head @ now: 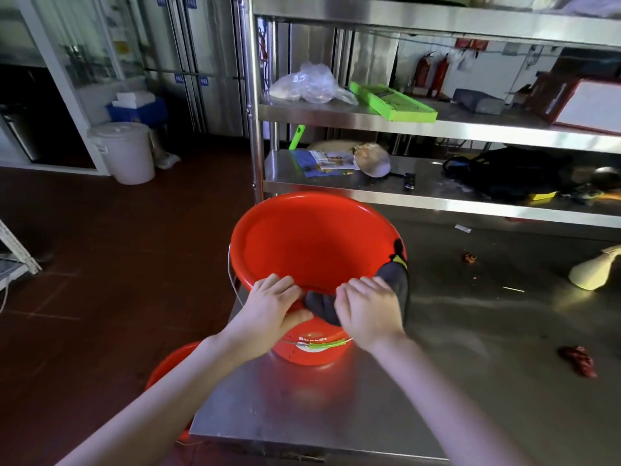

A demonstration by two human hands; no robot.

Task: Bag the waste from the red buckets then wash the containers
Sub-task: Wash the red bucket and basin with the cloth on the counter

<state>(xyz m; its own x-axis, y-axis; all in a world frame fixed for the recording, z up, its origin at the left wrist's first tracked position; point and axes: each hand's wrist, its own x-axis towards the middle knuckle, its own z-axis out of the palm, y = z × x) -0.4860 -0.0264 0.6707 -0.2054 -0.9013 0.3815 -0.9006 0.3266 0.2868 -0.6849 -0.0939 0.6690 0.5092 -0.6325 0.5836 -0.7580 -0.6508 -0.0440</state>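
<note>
A red bucket (302, 243) stands upright on the steel table (336, 408), near its left edge, and looks empty inside. A dark grey cloth (395, 280) is draped over the bucket's near right rim. My left hand (274, 299) grips the near rim, fingers curled over it. My right hand (368, 306) presses down on the cloth at the rim, right beside the left hand. A second red bucket (168, 368) sits on the floor below the table's left edge, mostly hidden by my left forearm.
Red chilli scraps (578, 360) lie on the table at right, near a pale spray bottle (594, 269). Steel shelves (437, 193) behind the bucket hold a plastic bag (305, 84), green trays and a black bag. A white lidded pail (122, 151) stands on the floor at left.
</note>
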